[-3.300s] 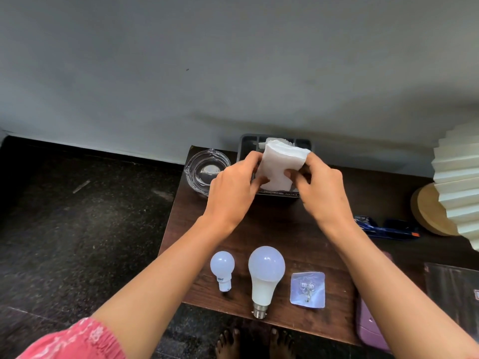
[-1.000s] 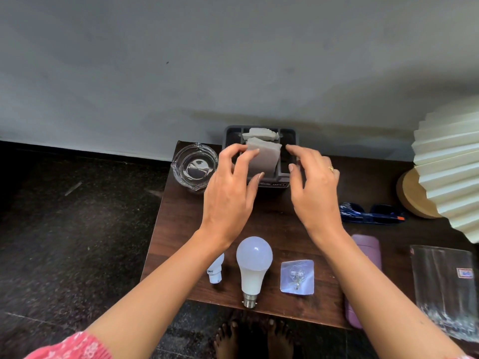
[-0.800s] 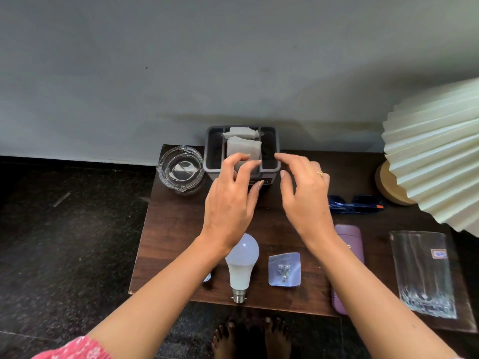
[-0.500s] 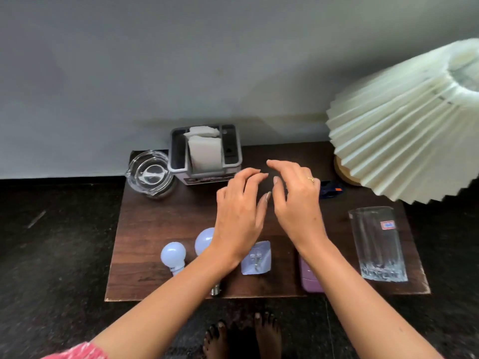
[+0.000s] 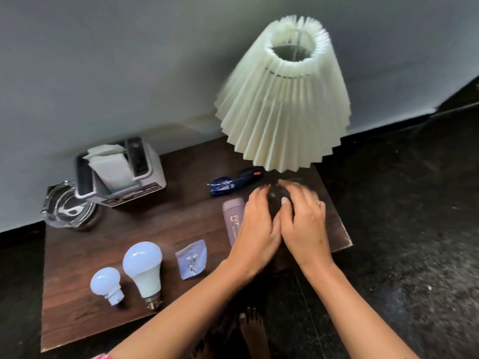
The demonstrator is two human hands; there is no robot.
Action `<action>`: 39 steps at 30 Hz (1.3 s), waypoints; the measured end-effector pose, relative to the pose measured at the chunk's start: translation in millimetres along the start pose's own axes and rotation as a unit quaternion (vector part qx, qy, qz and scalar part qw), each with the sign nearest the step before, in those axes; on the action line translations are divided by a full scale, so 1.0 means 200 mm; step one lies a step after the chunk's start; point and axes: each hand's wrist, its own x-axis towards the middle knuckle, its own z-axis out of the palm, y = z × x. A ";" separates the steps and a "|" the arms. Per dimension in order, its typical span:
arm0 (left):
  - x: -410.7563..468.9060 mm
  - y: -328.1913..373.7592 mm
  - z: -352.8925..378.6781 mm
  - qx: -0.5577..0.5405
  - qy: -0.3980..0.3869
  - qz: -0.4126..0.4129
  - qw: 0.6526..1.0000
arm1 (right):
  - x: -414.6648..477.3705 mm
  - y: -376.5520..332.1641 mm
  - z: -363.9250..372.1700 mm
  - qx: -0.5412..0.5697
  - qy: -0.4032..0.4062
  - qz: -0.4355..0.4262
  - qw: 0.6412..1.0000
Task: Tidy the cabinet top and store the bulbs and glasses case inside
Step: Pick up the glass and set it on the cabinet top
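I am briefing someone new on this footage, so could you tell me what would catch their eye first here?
The big pleated cream lamp shade dominates the back right of the dark wooden cabinet top. Just below it, the left hand and right hand come together over a blurred clear glass, beside a mauve glasses case. At the front left lie a small bulb and a large bulb.

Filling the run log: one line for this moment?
left hand + right hand: over the glass | bulbs: untouched | glasses case: on top
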 end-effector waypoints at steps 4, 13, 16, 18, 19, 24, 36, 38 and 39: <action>0.03 0.03 0.11 -0.008 0.015 -0.056 0.998 | -0.01 0.10 -0.06 0.016 0.018 0.041 0.999; 0.07 0.04 0.19 -0.053 0.024 -0.149 0.987 | 0.03 0.22 -0.08 0.105 -0.115 0.180 0.971; 0.08 0.04 0.20 -0.079 0.009 -0.172 0.982 | 0.04 0.23 -0.07 0.117 -0.149 0.204 0.960; 0.09 0.03 0.20 -0.092 0.006 -0.176 0.980 | 0.05 0.23 -0.06 0.116 -0.154 0.207 0.959; 0.09 0.02 0.20 -0.093 0.005 -0.174 0.980 | 0.05 0.23 -0.06 0.112 -0.153 0.205 0.960; 0.09 0.01 0.19 -0.068 0.004 -0.158 0.985 | 0.03 0.22 -0.07 0.106 -0.140 0.188 0.966; -0.12 0.08 -0.04 -0.167 0.020 -0.111 0.979 | -0.13 0.00 -0.06 0.143 -0.098 0.135 0.976; -0.16 0.06 -0.12 -0.179 0.036 -0.107 0.977 | -0.16 -0.07 -0.03 0.152 -0.099 0.123 0.976; -0.18 0.04 -0.16 -0.177 0.049 -0.107 0.977 | -0.17 -0.11 -0.01 0.153 -0.101 0.117 0.976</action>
